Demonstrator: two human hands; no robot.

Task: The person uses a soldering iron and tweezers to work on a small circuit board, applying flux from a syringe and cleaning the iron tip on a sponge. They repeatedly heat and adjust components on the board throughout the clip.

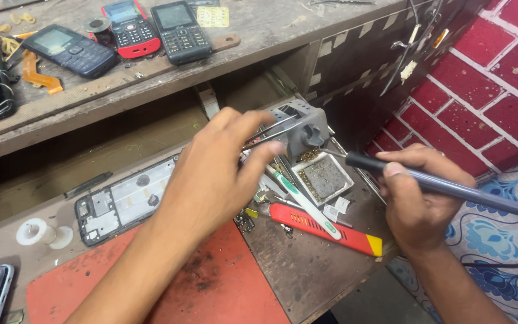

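My left hand (214, 174) holds thin metal tweezers (274, 129) whose tips point right toward a grey soldering iron stand (301, 126). My right hand (418, 195) grips a dark soldering iron (451, 187) like a pen, its tip aimed left at the stand's square tray with a dirty sponge (324, 178). An opened phone with bare circuit board (124, 198) lies on the bench left of my left hand.
A red-handled tool (325, 229) and a white-green tool (301, 201) lie beside the tray. A red mat (223, 282) covers the bench front. A white solder spool (43, 233) sits at left. Three keypad phones (178, 30) lie on the upper shelf. Brick wall at right.
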